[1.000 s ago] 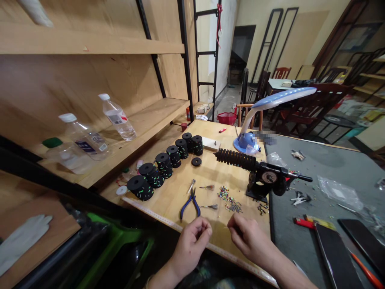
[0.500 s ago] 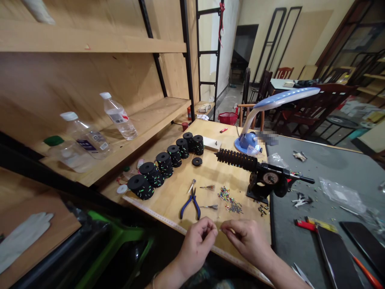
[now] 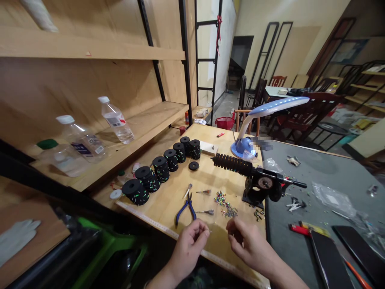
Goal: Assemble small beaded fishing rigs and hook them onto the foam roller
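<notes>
My left hand (image 3: 190, 245) and my right hand (image 3: 247, 243) hover close together over the near edge of the wooden board (image 3: 207, 180). Both are pinched shut on something too small to make out. Just beyond my left hand lie blue-handled pliers (image 3: 185, 208). A scatter of small coloured beads (image 3: 224, 202) lies ahead of my right hand. A black winding tool (image 3: 255, 180) with a ribbed shaft stands at the board's right edge.
A row of black foam spools (image 3: 162, 168) runs along the board's left side. Water bottles (image 3: 116, 119) lie on the wooden shelf at left. A blue desk lamp (image 3: 258, 120) stands behind. A red lighter (image 3: 297, 229) and dark flat items lie on the grey mat at right.
My hands drew together half a second ago and have since parted slightly. The view has shifted a little to the right and down.
</notes>
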### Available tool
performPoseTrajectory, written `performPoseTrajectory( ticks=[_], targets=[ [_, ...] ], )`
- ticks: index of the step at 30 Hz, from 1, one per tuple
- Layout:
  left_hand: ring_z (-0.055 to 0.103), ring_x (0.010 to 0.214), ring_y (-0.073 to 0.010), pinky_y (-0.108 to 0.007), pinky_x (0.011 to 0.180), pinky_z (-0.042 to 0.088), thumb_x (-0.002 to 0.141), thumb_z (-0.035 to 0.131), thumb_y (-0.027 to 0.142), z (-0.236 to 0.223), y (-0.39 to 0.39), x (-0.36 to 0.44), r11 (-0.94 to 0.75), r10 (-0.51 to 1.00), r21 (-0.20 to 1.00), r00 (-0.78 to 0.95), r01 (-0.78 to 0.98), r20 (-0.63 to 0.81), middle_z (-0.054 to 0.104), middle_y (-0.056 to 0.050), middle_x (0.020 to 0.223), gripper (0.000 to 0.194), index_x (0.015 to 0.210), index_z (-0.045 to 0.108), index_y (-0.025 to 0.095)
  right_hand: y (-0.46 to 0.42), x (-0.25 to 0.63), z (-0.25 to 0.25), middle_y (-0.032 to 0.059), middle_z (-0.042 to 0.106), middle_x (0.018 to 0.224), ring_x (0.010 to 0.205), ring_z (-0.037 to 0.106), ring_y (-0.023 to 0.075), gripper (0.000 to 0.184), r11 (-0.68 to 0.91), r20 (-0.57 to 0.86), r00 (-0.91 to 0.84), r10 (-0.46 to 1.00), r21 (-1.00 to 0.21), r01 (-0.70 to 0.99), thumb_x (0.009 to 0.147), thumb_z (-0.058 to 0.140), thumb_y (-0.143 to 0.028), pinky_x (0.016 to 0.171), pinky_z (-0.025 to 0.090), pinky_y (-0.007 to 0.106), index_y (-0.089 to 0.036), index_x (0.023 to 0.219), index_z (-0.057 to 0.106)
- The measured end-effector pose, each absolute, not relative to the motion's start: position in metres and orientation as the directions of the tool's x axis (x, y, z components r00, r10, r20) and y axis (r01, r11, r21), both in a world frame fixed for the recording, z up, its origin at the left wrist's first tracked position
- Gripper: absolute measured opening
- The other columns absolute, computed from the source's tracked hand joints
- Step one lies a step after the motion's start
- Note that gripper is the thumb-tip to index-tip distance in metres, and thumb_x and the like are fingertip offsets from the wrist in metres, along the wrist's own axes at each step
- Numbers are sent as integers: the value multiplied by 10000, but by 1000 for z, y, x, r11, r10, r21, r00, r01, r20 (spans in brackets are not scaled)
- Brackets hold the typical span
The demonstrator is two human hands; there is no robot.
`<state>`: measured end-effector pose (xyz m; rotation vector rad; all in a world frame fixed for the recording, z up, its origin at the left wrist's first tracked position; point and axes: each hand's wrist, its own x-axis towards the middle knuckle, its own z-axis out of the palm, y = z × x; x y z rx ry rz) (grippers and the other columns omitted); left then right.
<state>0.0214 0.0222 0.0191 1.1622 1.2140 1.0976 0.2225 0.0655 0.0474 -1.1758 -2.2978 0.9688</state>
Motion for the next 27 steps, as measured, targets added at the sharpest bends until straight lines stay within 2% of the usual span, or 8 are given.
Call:
performPoseTrajectory(
  ticks=[4,9,12,18,23,27],
  targets=[
    [374,610,-117,-214,572,328,859,543,405,19,24,19,83,996,996,37,-23,-82,409,39,650,260,750,505,172,68,225,57,28,641,758,648,587,147,129,436,-3,-605,796,-691,576,835,438,-120,594,417,234,-203,894,516],
    [361,604,-114,-210,566,323,866,536,421,18,24,16,77,996,997,39,-33,-75,397,43,651,269,762,498,176,67,225,68,57,662,799,718,621,171,176,466,1,-612,791,-649,601,929,362,-200,637,433,256,-204,913,537],
    [357,598,-113,-209,560,320,863,541,419,19,24,15,79,996,996,36,-37,-78,394,44,645,272,746,495,178,66,225,68,49,647,768,691,612,171,188,503,31,-611,791,-603,620,939,353,-228,612,420,252,-204,916,538],
    [375,607,-114,-208,571,326,852,565,383,22,23,19,80,996,996,49,-50,-77,401,43,642,248,735,502,174,70,224,64,-6,606,568,479,549,134,246,550,49,-633,773,-548,630,951,364,-276,474,334,229,-197,946,597],
    [392,619,-114,-210,583,330,862,554,344,20,23,21,72,996,997,59,-36,-70,418,39,651,220,738,508,169,74,223,60,34,732,683,550,658,140,281,597,129,-643,755,-541,593,944,413,-274,516,407,209,-220,934,689],
    [389,616,-113,-211,580,327,867,543,340,17,24,21,69,996,997,66,-45,-66,417,40,655,211,749,509,168,77,224,51,40,767,733,616,711,161,265,612,145,-640,754,-509,605,936,472,-301,561,450,209,-248,938,731]
  ],
)
